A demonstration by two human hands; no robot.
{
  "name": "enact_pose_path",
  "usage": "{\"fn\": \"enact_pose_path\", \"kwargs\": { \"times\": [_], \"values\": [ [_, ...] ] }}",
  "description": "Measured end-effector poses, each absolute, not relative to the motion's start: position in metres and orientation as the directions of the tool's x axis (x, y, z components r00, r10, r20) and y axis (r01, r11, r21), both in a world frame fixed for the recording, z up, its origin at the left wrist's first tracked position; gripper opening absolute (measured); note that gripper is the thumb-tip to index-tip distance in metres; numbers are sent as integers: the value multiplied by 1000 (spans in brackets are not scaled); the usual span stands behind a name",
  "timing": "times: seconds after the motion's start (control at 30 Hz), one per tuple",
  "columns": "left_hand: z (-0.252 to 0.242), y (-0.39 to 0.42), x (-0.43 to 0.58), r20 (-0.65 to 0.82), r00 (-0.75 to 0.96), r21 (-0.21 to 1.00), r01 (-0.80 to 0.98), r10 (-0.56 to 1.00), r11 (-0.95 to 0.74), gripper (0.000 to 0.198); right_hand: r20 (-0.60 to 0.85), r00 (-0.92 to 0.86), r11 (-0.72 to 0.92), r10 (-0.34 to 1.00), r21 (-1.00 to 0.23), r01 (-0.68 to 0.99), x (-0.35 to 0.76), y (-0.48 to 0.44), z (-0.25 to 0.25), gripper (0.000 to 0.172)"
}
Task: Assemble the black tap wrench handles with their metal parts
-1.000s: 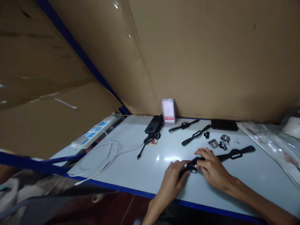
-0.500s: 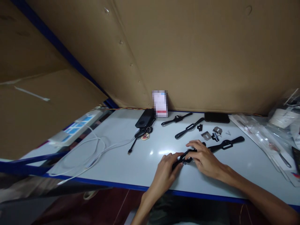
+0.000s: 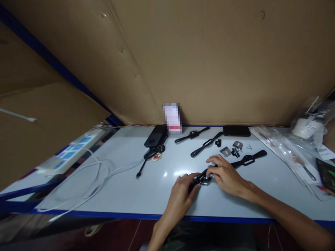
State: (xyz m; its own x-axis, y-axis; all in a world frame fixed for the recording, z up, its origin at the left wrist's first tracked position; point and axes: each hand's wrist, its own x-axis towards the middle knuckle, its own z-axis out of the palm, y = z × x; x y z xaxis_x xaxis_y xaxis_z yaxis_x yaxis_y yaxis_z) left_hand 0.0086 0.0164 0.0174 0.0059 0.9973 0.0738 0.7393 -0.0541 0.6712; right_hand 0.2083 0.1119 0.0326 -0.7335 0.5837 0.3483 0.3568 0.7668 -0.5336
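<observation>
A black spokeshave point(image 3: 202, 177) lies slantwise low over the front middle of the table, partly hidden by my fingers. My left hand point(image 3: 181, 192) is closed around its near-left handle, thumb in front. With bent fingers, my right hand point(image 3: 225, 177) grips it near the middle and the right handle; what the fingertips press on is hidden. Just beyond the right hand lies another black spokeshave body point(image 3: 248, 160). Behind are flat steel blades point(image 3: 225, 151), a black cap piece point(image 3: 236, 152), a smaller black cap point(image 3: 218, 143) and a silver thumbscrew point(image 3: 249, 147).
Two more spokeshaves, one with an open frame point(image 3: 207, 143) and one further back point(image 3: 192, 135), lie near a black phone point(image 3: 236, 131). A power bank point(image 3: 155, 136) and white cable point(image 3: 104, 177) are left; plastic packaging point(image 3: 285, 153) is right. Cardboard point(image 3: 209, 69) walls the back.
The view has shifted, so the table things appear slightly further left. Both hands stay on the same spokeshave, with only slight finger movement.
</observation>
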Motion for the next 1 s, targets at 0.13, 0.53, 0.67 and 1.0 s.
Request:
{"fn": "enact_pose_path", "kwargs": {
  "times": [0.13,0.53,0.67,1.0],
  "values": [
    [18,16,8,86,-2,653,755,996,-54,30,406,-717,806,567,-452,381,210,113,35,27],
    [12,15,6,76,-39,657,754,996,-21,30,344,-724,798,597,-342,496,208,108,33,18],
    [12,15,5,90,-39,647,762,995,-29,30,305,-742,800,597,-299,520,204,104,35,10],
    [5,18,3,107,-48,624,781,993,-29,33,188,-787,803,588,-253,540,189,93,31,30]
  ]
}}
